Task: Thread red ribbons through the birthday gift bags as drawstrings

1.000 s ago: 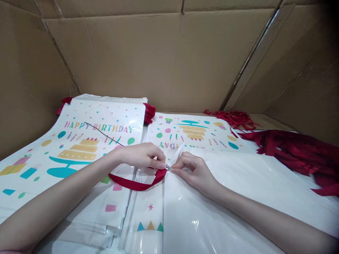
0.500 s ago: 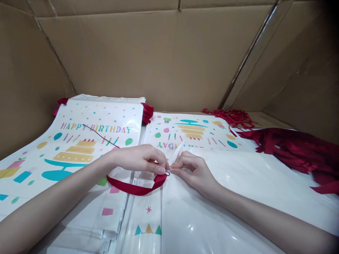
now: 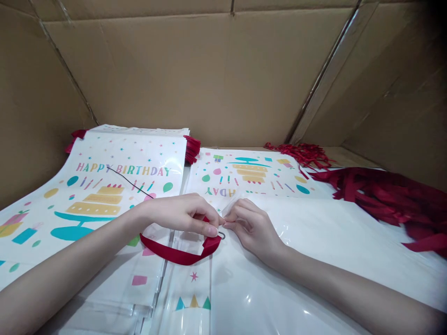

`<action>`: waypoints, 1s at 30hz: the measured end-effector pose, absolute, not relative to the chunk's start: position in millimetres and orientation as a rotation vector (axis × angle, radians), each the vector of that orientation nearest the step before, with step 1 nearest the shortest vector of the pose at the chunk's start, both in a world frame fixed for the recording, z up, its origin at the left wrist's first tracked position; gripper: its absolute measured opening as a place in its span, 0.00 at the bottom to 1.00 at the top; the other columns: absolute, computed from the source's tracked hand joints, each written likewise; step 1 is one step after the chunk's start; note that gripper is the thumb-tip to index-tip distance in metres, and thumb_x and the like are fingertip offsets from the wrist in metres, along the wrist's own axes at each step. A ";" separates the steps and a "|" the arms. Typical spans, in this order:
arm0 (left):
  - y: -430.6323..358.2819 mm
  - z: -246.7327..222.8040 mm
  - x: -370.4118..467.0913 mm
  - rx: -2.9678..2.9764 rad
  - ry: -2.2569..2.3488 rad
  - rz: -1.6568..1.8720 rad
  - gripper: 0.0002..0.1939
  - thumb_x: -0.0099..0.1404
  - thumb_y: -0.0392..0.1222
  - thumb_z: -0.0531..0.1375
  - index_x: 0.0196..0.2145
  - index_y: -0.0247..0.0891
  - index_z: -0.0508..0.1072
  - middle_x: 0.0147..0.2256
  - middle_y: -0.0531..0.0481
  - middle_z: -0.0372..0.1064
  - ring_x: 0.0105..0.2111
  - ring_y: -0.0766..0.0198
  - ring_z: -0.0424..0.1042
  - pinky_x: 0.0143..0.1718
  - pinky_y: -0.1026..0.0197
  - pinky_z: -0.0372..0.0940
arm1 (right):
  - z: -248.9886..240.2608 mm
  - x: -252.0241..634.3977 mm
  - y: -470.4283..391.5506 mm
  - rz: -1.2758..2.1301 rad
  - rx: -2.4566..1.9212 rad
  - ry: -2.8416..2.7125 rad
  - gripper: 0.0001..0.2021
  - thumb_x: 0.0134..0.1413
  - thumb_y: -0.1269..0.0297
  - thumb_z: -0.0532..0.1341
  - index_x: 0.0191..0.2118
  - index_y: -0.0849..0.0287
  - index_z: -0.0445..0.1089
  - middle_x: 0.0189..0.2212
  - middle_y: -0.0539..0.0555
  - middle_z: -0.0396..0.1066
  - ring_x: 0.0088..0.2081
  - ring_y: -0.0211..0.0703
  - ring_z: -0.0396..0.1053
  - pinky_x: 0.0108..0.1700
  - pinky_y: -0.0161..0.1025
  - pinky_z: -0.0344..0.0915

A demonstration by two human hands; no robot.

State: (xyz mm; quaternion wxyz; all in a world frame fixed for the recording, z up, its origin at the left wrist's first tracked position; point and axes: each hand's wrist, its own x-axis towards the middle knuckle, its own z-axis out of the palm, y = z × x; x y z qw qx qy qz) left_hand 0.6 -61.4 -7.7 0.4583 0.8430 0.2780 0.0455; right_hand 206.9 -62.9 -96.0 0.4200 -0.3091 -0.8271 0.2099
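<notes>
Over the middle of the plastic sheets, my left hand (image 3: 195,215) is closed on a red ribbon (image 3: 174,255), which hangs in a loop below the fingers. A small metal hook end (image 3: 222,236) sticks out under its fingertips, and a thin dark wire (image 3: 129,180) shows behind the wrist. Fingertips of my right hand (image 3: 249,225) are pinched together, meeting the left fingertips at the edge of a white plastic sheet (image 3: 307,232). Whatever lies between the touching fingertips is too small to make out clearly.
Printed birthday bags (image 3: 98,158) with red ribbons are stacked at left. Another printed sheet (image 3: 251,173) lies behind the hands. Red ribbons (image 3: 384,195) are heaped at right, with thin red strips (image 3: 307,153) at the back. Cardboard walls (image 3: 157,74) stand around.
The raised white corner of plastic between the hands has dropped down. Both hands stay pinched together, the left shifted slightly, and the hook end sits a little lower. The view has moved slightly.
</notes>
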 end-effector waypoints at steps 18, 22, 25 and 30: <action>-61.5 -11.0 2.3 2.098 0.688 0.055 0.17 0.64 0.51 0.53 0.26 0.35 0.70 0.21 0.55 0.59 0.23 0.69 0.58 0.26 0.67 0.53 | -99.9 209.5 -61.7 0.625 -0.710 -2.066 0.10 0.48 0.80 0.54 0.23 0.58 0.62 0.25 0.52 0.63 0.31 0.40 0.61 0.31 0.37 0.59; -61.6 -10.7 1.9 2.114 0.697 0.072 0.18 0.64 0.51 0.54 0.25 0.35 0.70 0.21 0.54 0.60 0.24 0.69 0.59 0.26 0.67 0.53 | -99.1 208.8 -61.3 0.634 -0.708 -2.060 0.10 0.48 0.80 0.54 0.23 0.58 0.62 0.25 0.51 0.63 0.31 0.40 0.61 0.31 0.37 0.59; -61.9 -8.7 2.5 2.155 0.695 0.087 0.17 0.65 0.49 0.53 0.26 0.35 0.70 0.25 0.53 0.63 0.27 0.68 0.61 0.29 0.67 0.54 | -98.2 208.0 -61.0 0.641 -0.713 -2.053 0.10 0.48 0.80 0.54 0.23 0.58 0.62 0.25 0.51 0.63 0.31 0.40 0.61 0.31 0.36 0.59; -62.6 -7.7 6.2 2.245 0.774 0.131 0.15 0.65 0.45 0.52 0.26 0.34 0.69 0.32 0.51 0.64 0.30 0.68 0.62 0.32 0.67 0.56 | -99.0 207.4 -59.8 0.635 -0.711 -2.049 0.10 0.47 0.80 0.55 0.23 0.58 0.60 0.25 0.51 0.63 0.31 0.39 0.61 0.31 0.36 0.58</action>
